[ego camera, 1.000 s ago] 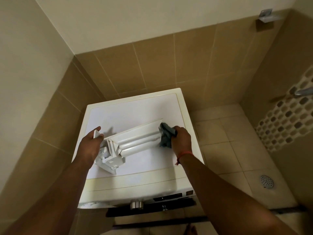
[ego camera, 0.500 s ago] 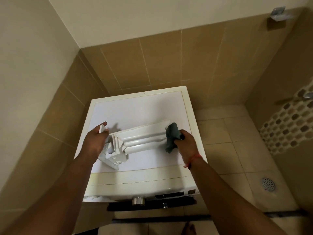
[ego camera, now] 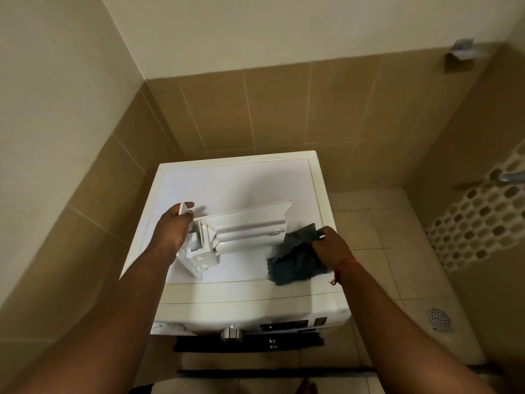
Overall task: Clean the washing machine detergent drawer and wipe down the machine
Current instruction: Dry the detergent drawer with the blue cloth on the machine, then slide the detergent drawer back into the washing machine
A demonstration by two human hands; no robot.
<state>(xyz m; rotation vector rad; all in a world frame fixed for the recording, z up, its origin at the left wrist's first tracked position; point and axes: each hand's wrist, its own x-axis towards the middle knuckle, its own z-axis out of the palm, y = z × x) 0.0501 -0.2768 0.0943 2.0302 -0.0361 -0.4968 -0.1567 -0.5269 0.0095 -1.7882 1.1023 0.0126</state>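
Note:
The white detergent drawer (ego camera: 247,227) lies on top of the white washing machine (ego camera: 235,183), its long body running left to right. My left hand (ego camera: 173,228) grips the drawer's front panel at the left end. My right hand (ego camera: 331,245) holds a crumpled grey-blue cloth (ego camera: 295,260) that rests on the machine's top just off the drawer's right end. The machine's knob (ego camera: 231,334) and dark display strip show at the front edge below.
Tan tiled walls close in at the left and behind the machine. To the right lies a light tiled floor with a round drain (ego camera: 439,319). A mosaic-tiled wall with a metal fitting (ego camera: 511,176) stands at the far right.
My right hand has pulled the cloth off the drawer's right end and down toward me; the cloth now lies spread on the machine's top. My left hand keeps its hold.

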